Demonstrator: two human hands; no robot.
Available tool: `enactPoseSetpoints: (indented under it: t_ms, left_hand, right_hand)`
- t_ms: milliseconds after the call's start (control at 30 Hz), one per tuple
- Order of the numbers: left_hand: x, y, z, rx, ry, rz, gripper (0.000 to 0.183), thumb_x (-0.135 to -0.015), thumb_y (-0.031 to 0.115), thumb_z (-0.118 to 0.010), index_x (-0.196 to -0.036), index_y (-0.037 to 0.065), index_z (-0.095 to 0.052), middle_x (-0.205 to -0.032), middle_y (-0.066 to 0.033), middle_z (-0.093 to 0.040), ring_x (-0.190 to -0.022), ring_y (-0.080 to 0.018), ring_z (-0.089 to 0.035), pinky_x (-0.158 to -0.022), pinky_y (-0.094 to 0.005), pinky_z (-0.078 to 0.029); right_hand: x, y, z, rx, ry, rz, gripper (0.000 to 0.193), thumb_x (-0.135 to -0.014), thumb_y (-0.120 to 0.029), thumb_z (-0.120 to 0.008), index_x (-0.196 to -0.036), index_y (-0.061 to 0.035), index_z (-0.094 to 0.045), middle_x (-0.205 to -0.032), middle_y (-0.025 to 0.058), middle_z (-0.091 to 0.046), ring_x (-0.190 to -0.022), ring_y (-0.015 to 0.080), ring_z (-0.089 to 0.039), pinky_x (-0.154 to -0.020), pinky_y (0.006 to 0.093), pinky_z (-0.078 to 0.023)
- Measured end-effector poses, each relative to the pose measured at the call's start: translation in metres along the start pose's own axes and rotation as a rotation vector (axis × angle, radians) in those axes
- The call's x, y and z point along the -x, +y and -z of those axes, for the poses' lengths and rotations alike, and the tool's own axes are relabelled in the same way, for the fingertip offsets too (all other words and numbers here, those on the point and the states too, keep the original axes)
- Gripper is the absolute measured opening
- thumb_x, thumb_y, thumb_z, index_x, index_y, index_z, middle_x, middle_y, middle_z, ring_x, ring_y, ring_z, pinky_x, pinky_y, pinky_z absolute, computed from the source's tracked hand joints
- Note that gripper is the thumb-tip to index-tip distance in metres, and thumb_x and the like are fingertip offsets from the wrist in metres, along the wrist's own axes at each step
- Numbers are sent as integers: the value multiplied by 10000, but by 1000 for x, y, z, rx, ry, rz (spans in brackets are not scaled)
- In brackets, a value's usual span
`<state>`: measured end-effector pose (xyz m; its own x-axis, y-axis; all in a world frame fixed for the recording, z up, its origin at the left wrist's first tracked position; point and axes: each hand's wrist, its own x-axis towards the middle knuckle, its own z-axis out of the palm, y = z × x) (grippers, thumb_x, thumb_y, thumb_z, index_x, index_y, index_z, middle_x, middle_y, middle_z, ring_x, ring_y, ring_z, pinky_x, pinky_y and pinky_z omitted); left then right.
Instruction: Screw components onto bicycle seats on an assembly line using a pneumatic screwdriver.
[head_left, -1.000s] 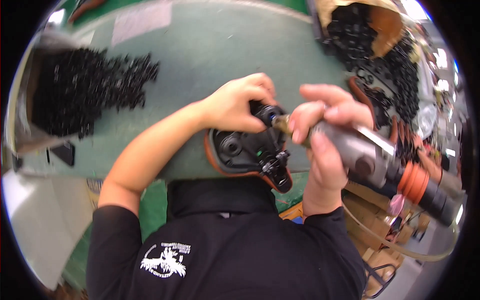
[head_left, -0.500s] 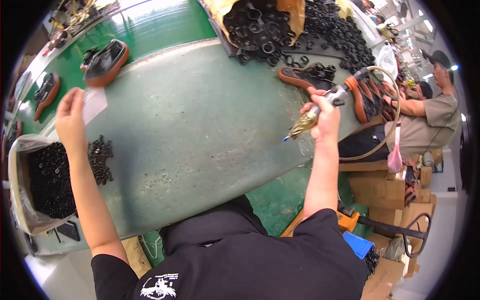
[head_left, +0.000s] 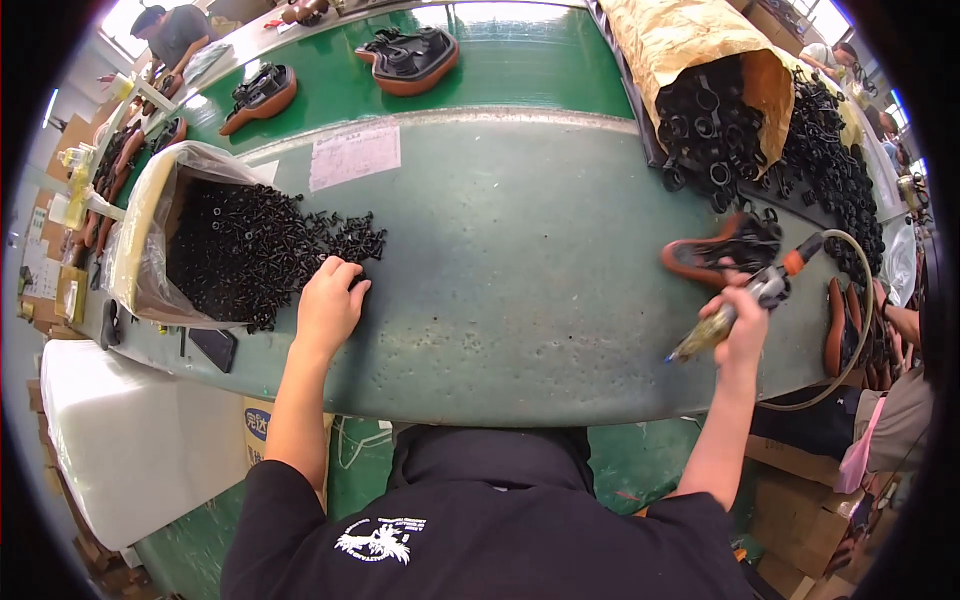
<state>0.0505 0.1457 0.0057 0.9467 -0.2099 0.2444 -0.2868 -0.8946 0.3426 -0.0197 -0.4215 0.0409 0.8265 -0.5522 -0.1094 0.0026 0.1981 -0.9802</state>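
Observation:
My left hand (head_left: 328,305) rests at the near edge of a heap of small black screws (head_left: 250,245). Its fingers are bent together, and whatever they pinch is hidden. In my right hand (head_left: 742,330) is a pneumatic screwdriver (head_left: 712,332), tip pointing down to the left and its hose curving off to the right. Just beyond that hand lies a brown-and-black bicycle saddle (head_left: 690,259), underside up and blurred; I cannot tell whether my fingers touch it.
The screws spill from a plastic-lined bin (head_left: 150,225) on its side. More saddles (head_left: 410,62) sit on the green belt (head_left: 520,60). A paper sack (head_left: 690,40) of black clamps stands at the back right. A dark phone-like slab (head_left: 214,348) lies near the bin. Co-workers are at both sides.
The view has swung left, so the table's things sit further right in it. My left hand has come from beside the belt to the screws. My right hand still holds the screwdriver.

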Motion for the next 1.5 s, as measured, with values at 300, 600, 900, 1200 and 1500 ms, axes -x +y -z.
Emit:
enactPoseSetpoints:
  t_ms: [300,600,900,1200,1500]
  left_hand:
    - [-18,4,-14,107,118,-51,88,-841,41,-781,-872,23,-700,-943,-116,-649,-897,-339,-663,-789,-415,-546]
    - [14,83,3,1408,-56,92,86,-1080,68,-598,-1073,-7,-638,-1093,-173,-740,-911,-193,-705,-838,-336,-581]
    - [55,162,-12,2175,-537,198,167,-1025,26,-678,-1158,-50,-741,-1057,-153,-725,-859,-193,-712,-759,-317,-601]
    - [47,159,-4,2015,-824,180,264,-985,163,-766,-1154,-39,-751,-1073,-126,-716,-900,-200,-705,-784,-314,-571]
    - [-14,148,-16,424,236,-521,570,-738,346,-930,-1138,-1,-717,-1058,-118,-676,-945,-327,-623,-845,-414,-529]
  right_hand:
    - [148,-5,-63,139,-789,-470,280,-796,-10,-732,-1051,-6,-616,-1090,146,-733,-686,134,-697,-623,286,-542]
    - [154,-61,-113,-268,-665,234,343,-852,-59,-719,-1131,-49,-519,-1025,185,-638,-708,220,-664,-664,379,-569]
    - [156,-60,-171,-485,-1004,610,294,-946,-91,-712,-1131,-91,-483,-1049,87,-599,-715,176,-700,-683,344,-621]
    - [159,-60,-163,-473,-1013,571,302,-953,-97,-713,-1160,-81,-493,-1057,93,-606,-743,182,-695,-705,353,-626]
    - [158,-72,-138,-331,-757,786,274,-954,-175,-675,-1178,-109,-531,-1081,63,-576,-732,156,-657,-707,339,-548]
